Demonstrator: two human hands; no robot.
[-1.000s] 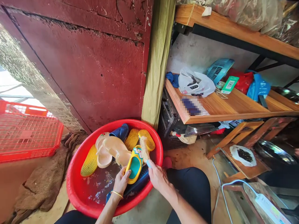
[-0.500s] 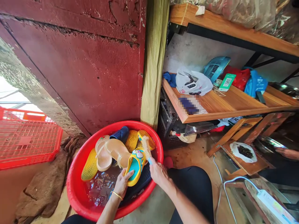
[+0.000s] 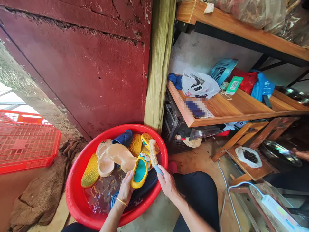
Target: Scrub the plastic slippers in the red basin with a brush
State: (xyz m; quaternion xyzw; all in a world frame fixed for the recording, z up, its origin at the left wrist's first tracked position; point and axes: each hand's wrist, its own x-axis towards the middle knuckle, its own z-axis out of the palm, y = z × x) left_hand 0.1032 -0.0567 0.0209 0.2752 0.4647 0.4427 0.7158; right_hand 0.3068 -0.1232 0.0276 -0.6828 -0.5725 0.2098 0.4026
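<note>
Over a red basin [image 3: 76, 206] of murky water, my left hand [image 3: 125, 188] grips a yellow slipper [image 3: 140, 170] with a teal insole, tilted toward me. My right hand [image 3: 167, 183] is closed round the blue handle of a scrubbing brush [image 3: 153, 154]. Its pale bristled head stands just right of the slipper; whether they touch I cannot tell. Around them in the basin lie beige slippers [image 3: 106, 164], a yellow sole [image 3: 90, 170], a dark blue shoe [image 3: 124, 138] and another yellow slipper [image 3: 147, 139]. Something dark blue [image 3: 142, 193] lies partly under my left hand.
A red crate [image 3: 26, 141] and brown sacking [image 3: 41, 190] lie to the left. On the right stand a wooden shelf [image 3: 227, 108], a stool [image 3: 258, 170] and a white power strip [image 3: 280, 209]. Another person's hand [image 3: 300, 154] is beside a metal bowl [image 3: 281, 153].
The brush has swung upright and away from the slipper's edge. The slipper has turned slightly in my left hand. At the far right, the other person's hand and bowl have shifted.
</note>
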